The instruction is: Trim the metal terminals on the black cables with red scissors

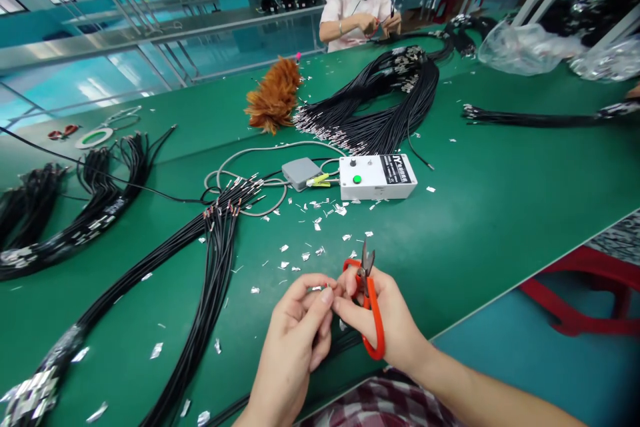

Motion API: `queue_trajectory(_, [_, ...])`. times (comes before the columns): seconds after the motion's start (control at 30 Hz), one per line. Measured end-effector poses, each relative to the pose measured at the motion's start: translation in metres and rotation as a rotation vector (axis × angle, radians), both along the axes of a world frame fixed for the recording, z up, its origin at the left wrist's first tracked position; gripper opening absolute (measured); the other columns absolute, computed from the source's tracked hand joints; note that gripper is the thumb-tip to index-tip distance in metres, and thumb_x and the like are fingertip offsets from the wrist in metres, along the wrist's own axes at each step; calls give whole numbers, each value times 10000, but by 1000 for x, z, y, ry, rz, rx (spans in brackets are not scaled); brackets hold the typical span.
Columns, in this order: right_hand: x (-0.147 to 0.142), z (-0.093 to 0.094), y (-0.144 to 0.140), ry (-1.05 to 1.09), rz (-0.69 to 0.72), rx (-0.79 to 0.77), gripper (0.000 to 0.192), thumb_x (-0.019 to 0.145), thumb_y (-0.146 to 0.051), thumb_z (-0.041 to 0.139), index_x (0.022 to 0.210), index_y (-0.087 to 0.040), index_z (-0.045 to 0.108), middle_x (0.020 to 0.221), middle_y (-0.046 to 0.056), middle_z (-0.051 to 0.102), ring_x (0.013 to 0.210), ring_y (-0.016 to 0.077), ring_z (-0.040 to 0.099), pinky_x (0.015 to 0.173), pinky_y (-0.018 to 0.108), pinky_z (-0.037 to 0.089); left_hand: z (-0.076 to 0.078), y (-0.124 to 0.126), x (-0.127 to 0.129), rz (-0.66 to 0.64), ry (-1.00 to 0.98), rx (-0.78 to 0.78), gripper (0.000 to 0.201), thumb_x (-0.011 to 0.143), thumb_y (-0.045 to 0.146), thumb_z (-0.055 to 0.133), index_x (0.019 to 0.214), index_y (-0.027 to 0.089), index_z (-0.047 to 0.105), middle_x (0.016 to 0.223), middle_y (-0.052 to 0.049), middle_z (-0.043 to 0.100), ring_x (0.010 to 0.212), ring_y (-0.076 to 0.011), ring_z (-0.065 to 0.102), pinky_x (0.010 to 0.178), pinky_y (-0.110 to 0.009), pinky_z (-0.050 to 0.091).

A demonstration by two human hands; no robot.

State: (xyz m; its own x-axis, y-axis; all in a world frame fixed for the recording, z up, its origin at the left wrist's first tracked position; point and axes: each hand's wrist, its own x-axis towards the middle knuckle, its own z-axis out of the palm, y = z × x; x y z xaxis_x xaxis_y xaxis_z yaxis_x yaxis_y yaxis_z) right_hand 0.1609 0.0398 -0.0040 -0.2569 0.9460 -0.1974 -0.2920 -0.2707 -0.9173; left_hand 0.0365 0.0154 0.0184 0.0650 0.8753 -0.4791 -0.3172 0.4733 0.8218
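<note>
Right hand (393,310) curled round orange scissors (379,330) over the green table (480,227), left hand (299,330) fingertips pinching what looks like a thin cable end (329,285) — probably light, floppy, easily nicked, so grip near the tip.

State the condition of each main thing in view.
Left hand: pinched closed, contents unclear
Right hand: holding scissors
Scissors: blades slightly parted
White box: resting flat, power unclear
Tape roll: lying flat
Feather duster: lying down
Plastic bag: crumpled
Foil scraps: scattered
Large cable bundle: bent, ends fanned out
</note>
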Motion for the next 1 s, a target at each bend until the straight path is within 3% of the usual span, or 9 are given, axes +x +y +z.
queue_trajectory(0.17, [3,3,0,-133,49,74,250,713,-167,655,665,-207,414,674,-47,522,581,96,441,586,242,390,-4,0,0,88,-4,5,90,850,268,608,818,186,588,590,66,514,324,10,264,365,-191,116])
queue_trajectory(0.4, [13,-1,3,-283,145,188,170,804,-249,614,735,-215,463,736,-35,547,637,112,492,633,246,416,-2,0,-1,159,-134,-12,175,879,214,537,710,169,524,494,81,404,384,-28,292,430,-196,195])
queue_trajectory(0.57, [35,-4,11,-877,208,473,285,770,-425,672,709,-209,497,693,-30,535,609,126,474,595,260,337,1,-2,-10,153,-277,-60,191,898,172,489,707,162,501,541,47,484,362,-20,274,416,-200,204])
queue_trajectory(0.67, [39,-8,11,-1087,186,668,352,767,-501,659,655,-198,517,640,-31,552,576,120,474,598,271,290,2,-1,-12,161,-352,-81,196,898,139,472,706,152,503,617,16,547,348,-7,288,401,-193,202])
queue_trajectory(0.9, [30,-8,10,-1180,148,889,455,813,-584,565,603,-181,576,575,-11,589,549,114,513,589,294,227,1,-2,-9,160,-413,-92,219,905,116,435,697,148,498,594,4,560,335,-3,262,388,-185,185])
queue_trajectory(1.0, [30,-5,11,-1206,149,942,449,833,-554,555,589,-178,578,564,-8,592,537,112,506,586,301,218,1,-5,-9,150,-431,-97,225,909,120,427,700,152,503,520,32,496,342,-12,245,392,-181,187])
